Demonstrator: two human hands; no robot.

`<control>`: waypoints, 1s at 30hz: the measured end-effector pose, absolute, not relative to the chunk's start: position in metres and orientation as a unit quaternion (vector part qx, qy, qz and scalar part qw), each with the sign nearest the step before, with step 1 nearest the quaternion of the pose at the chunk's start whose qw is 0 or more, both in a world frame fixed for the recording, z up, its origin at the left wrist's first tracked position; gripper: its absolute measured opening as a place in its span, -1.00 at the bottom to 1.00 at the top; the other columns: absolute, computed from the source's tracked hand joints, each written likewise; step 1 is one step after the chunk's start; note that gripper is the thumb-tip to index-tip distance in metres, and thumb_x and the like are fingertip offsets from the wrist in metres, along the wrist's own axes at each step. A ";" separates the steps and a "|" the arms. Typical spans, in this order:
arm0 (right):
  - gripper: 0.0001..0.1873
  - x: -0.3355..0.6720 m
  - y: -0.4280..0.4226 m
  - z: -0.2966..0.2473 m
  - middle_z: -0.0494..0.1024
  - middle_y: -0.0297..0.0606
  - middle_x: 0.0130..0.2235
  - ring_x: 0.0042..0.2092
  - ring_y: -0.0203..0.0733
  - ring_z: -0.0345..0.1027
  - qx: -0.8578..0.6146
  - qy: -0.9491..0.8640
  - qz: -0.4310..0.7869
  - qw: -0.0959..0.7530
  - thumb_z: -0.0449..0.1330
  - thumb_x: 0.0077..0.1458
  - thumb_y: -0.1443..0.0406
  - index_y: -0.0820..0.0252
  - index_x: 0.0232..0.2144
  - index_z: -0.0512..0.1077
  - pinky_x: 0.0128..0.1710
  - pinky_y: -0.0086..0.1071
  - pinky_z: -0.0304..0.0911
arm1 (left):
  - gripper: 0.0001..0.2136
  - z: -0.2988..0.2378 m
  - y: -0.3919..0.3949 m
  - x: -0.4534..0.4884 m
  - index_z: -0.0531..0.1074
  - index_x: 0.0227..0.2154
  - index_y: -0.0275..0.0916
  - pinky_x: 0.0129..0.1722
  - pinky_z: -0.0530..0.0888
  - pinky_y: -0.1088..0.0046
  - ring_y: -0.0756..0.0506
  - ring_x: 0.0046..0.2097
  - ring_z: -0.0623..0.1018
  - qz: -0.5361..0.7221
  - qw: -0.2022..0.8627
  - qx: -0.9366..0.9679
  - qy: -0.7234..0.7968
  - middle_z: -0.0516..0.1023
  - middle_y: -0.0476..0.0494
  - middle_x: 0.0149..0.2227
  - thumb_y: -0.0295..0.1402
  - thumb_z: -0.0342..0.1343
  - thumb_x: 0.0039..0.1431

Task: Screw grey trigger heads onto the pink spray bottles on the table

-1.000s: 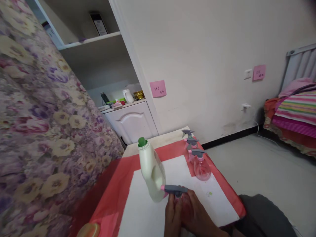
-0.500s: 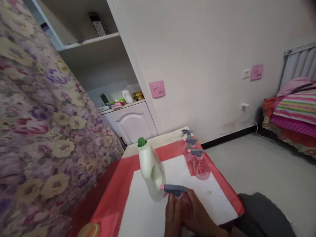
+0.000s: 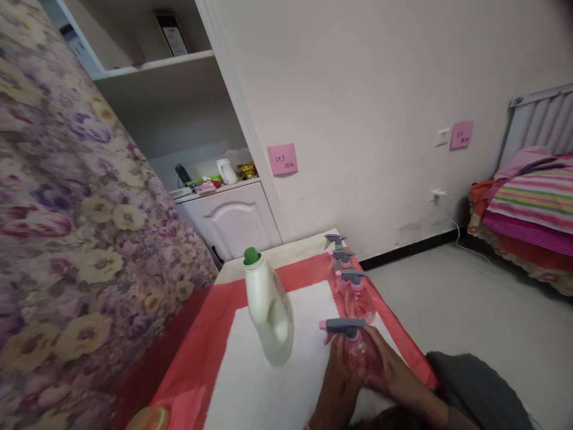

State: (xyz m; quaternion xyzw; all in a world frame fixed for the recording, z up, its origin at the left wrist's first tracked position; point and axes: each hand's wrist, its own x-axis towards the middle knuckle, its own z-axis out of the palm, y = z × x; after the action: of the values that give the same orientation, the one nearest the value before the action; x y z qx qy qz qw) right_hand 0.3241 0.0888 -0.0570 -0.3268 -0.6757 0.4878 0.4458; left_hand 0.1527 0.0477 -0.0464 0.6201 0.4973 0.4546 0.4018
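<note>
A clear pink spray bottle (image 3: 363, 353) with a grey trigger head is held between my two hands over the white sheet. My left hand (image 3: 339, 376) wraps its near left side, with the fingers just under the nozzle. My right hand (image 3: 388, 369) curls around the right side of the bottle. To the left stands a pale green jug (image 3: 267, 310), upright, with a green spout in its open mouth. Behind the held bottle, another pink spray bottle (image 3: 359, 303) stands in a row with several more, partly hidden behind one another.
A red cloth (image 3: 197, 334) covers the table, with a white sheet (image 3: 250, 382) on top. A round lid or jar (image 3: 148, 419) is at the lower left edge. A floral curtain (image 3: 80, 257) hangs at left; a bed (image 3: 532, 209) stands far right.
Both hands have moved the held spray bottle to the right, away from the jug and closer to the row of spray bottles. The view has shifted slightly.
</note>
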 end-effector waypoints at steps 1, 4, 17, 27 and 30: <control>-0.11 0.330 0.091 -0.059 0.27 0.03 0.25 0.28 0.15 0.15 -0.335 -0.671 0.492 0.443 0.38 -0.08 0.07 0.14 0.23 0.13 0.28 -0.05 0.08 | -0.38 -0.048 0.052 0.157 0.09 0.30 -0.30 0.32 0.16 0.07 -0.30 0.35 0.17 0.444 0.404 0.637 0.484 0.12 -0.36 0.36 -0.24 0.07 0.22; -0.06 0.344 0.099 -0.070 0.25 0.07 0.27 0.29 0.20 0.12 -0.350 -0.663 0.497 0.438 0.38 -0.11 0.02 0.16 0.24 0.13 0.30 0.01 0.04 | -0.39 -0.048 0.062 0.168 0.04 0.33 -0.31 0.35 0.10 0.05 -0.29 0.37 0.13 0.416 0.390 0.679 0.462 0.10 -0.35 0.37 -0.32 0.02 0.25; -0.14 0.371 0.110 -0.098 0.17 0.04 0.33 0.33 0.14 0.06 -0.376 -0.643 0.477 0.466 0.31 -0.01 0.04 0.12 0.28 0.15 0.29 -0.05 0.07 | -0.28 -0.053 0.055 0.171 -0.03 0.36 -0.22 0.33 0.15 0.11 -0.26 0.38 0.10 0.408 0.409 0.667 0.471 0.02 -0.26 0.40 -0.41 0.10 0.16; -0.73 0.398 0.072 -0.031 0.53 -0.27 -0.40 -0.35 -0.08 0.44 -0.463 -0.663 0.455 0.372 0.28 0.00 0.12 0.14 -0.28 0.48 -0.33 -0.27 0.35 | -0.62 -0.057 0.025 0.131 0.45 -0.02 -0.22 0.02 0.45 0.23 -0.22 -0.03 0.56 0.439 0.384 0.613 0.533 0.58 -0.30 -0.06 -0.13 0.11 0.18; -0.67 0.379 0.051 -0.003 0.45 -0.39 -0.52 -0.53 -0.26 0.31 -0.389 -0.646 0.556 0.349 0.21 0.09 0.01 0.17 -0.35 0.43 -0.49 -0.41 0.22 | -0.61 -0.048 0.015 0.121 0.47 -0.17 -0.23 -0.23 0.47 0.37 -0.12 -0.31 0.56 0.448 0.389 0.597 0.540 0.59 -0.13 -0.38 0.01 0.06 0.19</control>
State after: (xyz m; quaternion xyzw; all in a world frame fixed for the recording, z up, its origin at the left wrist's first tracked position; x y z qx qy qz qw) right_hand 0.3785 0.0514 -0.0028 -0.3890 -0.6464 0.5560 0.3490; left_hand 0.1210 0.0150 -0.0476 0.5968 0.5404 0.4478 0.3889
